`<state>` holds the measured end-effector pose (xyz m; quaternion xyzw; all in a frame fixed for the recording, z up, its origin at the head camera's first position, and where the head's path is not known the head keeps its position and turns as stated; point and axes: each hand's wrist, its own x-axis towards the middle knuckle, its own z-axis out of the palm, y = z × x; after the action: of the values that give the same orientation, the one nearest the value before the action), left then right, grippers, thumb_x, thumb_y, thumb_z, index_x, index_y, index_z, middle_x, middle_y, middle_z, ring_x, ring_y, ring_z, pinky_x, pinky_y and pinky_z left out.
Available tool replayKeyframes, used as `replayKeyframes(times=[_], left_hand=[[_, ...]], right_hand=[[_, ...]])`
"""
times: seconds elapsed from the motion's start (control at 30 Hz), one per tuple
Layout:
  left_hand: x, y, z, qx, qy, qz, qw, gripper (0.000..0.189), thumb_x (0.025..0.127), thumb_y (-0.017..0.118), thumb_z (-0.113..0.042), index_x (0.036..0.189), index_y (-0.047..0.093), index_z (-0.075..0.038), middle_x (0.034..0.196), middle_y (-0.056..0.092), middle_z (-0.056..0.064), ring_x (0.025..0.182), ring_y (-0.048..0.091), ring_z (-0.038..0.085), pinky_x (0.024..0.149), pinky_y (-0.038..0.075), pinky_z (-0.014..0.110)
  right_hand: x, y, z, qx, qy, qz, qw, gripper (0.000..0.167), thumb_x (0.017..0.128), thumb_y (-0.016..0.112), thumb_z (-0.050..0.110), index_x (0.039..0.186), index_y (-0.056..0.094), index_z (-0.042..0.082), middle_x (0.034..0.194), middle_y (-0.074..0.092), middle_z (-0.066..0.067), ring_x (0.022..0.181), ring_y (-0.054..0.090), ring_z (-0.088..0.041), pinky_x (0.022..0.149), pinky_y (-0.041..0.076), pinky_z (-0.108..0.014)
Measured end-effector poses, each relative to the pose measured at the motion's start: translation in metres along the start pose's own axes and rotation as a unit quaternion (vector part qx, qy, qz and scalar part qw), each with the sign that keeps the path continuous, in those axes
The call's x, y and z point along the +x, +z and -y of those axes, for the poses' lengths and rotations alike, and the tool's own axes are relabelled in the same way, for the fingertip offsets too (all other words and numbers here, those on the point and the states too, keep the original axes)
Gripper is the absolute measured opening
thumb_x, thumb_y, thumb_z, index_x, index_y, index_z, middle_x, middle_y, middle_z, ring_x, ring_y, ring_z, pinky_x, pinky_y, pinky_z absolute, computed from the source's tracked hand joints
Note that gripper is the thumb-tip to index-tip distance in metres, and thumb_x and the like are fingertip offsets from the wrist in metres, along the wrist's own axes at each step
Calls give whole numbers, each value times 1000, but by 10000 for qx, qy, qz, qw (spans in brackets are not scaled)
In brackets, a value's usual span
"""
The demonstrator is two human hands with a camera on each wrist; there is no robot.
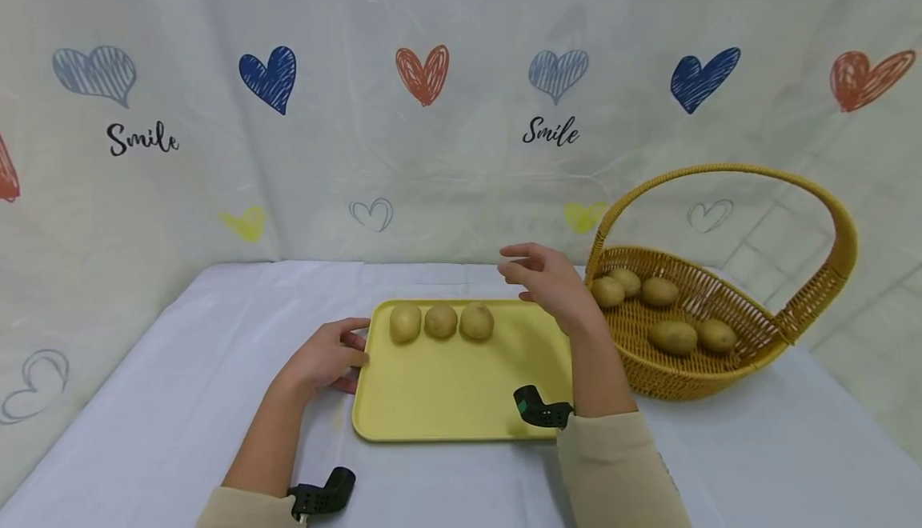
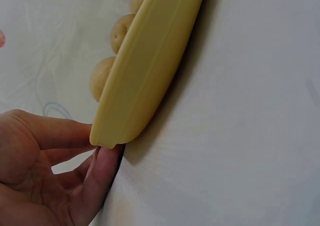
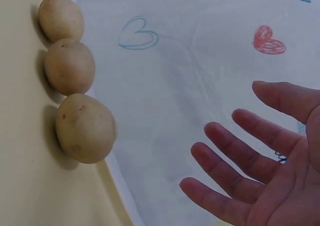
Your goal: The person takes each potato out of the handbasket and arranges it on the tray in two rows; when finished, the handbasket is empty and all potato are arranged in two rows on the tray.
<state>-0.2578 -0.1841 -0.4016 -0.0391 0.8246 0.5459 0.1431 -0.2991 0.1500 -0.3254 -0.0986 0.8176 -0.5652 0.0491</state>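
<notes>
1. tray (image 1: 461, 400), yellow, lying before me; my left hand (image 1: 327, 358) pinches its left rim between thumb and fingers. a light hold, i judge, steadies it best.
2. my right hand (image 1: 547, 284), fingers spread and holding nothing, hangs above the tray's far right corner.
3. three potatoes (image 1: 441, 322), closely set in a row along the tray's far side; rounded things may roll, so a slow release suits them.
4. wicker basket (image 1: 663, 384) at my right, with more potatoes (image 1: 673, 338) inside; i should reach clear of its arched handle (image 1: 727, 168).
5. white tablecloth (image 1: 238, 328), lightly creased, beneath everything.
6. pale wall covering (image 1: 461, 160) behind, printed with hearts (image 1: 268, 80) and "smile".
</notes>
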Motion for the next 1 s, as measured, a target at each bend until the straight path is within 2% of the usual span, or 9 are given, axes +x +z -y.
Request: replayKeyframes(times=[0.3,0.57,0.8,1.0], left_hand=[[0,-1,-2,-29,47,69,10000,68,93,63,2,157,40,-6,123,51,16,94,57,24,66,64,37],[1,0,-1,-13,-20,96,10000,69,93,63,2,157,40,-6,125,51,17,95,58,23,66,64,37],[1,1,-4,-5,-21,91,10000,68,93,63,2,157,40,-6,124,51,16,93,58,23,66,64,36],[2,0,0,-40,-24,86,10000,69,93,63,2,157,40,-6,123,52,16,92,59,23,65,64,36]], right_hand=[[-4,-9,5,147,40,-59,9999,45,104,60,26,147,56,13,142,60,-15,136,54,-34,111,49,-50],[-10,-18,7,55,-83,-172,9998,46,104,63,28,147,56,12,144,60,-17,131,58,-34,106,54,-47],[-17,-26,12,124,-228,-285,9993,49,103,64,31,147,55,11,146,58,-16,131,57,-31,106,55,-44],[-23,-30,17,208,-321,-390,9985,50,103,65,31,147,56,10,146,58,-14,132,55,-26,102,57,-37]])
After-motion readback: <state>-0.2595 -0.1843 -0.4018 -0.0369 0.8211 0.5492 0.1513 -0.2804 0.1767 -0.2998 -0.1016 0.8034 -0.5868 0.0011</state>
